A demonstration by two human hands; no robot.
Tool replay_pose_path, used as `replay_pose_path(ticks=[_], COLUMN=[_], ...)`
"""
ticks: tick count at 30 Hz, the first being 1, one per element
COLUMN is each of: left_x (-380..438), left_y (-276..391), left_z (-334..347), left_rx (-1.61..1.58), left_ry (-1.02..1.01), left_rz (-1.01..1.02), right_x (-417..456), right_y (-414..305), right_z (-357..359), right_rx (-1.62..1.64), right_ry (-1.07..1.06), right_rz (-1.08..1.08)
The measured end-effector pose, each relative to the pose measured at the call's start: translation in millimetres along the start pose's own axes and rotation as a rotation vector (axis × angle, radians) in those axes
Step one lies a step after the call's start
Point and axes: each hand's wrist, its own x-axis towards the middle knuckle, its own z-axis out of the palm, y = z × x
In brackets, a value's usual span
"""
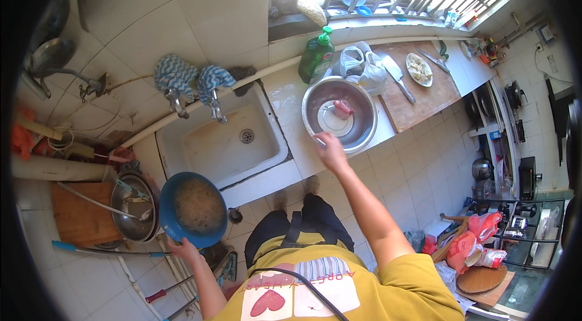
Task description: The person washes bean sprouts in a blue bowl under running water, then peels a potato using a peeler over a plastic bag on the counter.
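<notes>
My left hand point(185, 249) grips the near rim of a blue plastic basin point(200, 207) holding cloudy, brownish liquid, left of the white sink point(218, 139). At the front left rim of a stainless steel bowl point(366, 132) is my right hand point(331, 152), its fingers closed around a small, pale object too hidden to name. A piece of raw meat point(344, 108) lies inside that steel bowl. To the bowl's right, a cleaver point(396, 76) and a plate of pale food pieces point(419, 69) rest on a wooden cutting board point(425, 102).
A green pump bottle point(316, 58) and plastic bags point(362, 66) stand behind the bowl. Cloth-wrapped taps point(175, 102) project over the sink. Metal basins point(132, 207) and mop handles point(122, 250) crowd the left side. A knife point(432, 59) lies on the board's far part.
</notes>
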Motion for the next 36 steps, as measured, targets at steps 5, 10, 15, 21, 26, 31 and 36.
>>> replay_pose_path(ticks=[5,10,15,21,26,31,36], left_x=[-58.7,-137.0,-218.4,-281.8,-305.6,-319.0,-321.4], left_y=[127.1,212.0,247.8,284.7,294.5,286.9,273.1], left_z=[23.8,90.2,156.2,215.2,241.4,260.6,276.5], left_rx=[0.126,-0.034,-0.15,-0.192,-0.162,-0.048,0.003], left_ry=[-0.062,-0.466,-0.69,-0.851,-0.884,-0.822,-0.806], left_rz=[0.686,0.728,0.7,0.622,0.599,0.606,0.557], right_x=[55.0,105.9,133.5,130.8,131.5,119.3,111.7], right_y=[92.7,152.4,151.2,166.9,190.1,179.5,138.8], right_z=[-34.1,-18.6,-27.1,-28.7,-23.6,-40.9,-79.0], right_rx=[-0.234,-0.436,-0.317,0.327,0.388,-0.017,-0.23], right_ry=[0.093,-0.07,-0.308,-0.264,-0.313,-0.21,-0.103], right_rz=[0.199,0.177,0.201,0.332,0.194,0.051,-0.194])
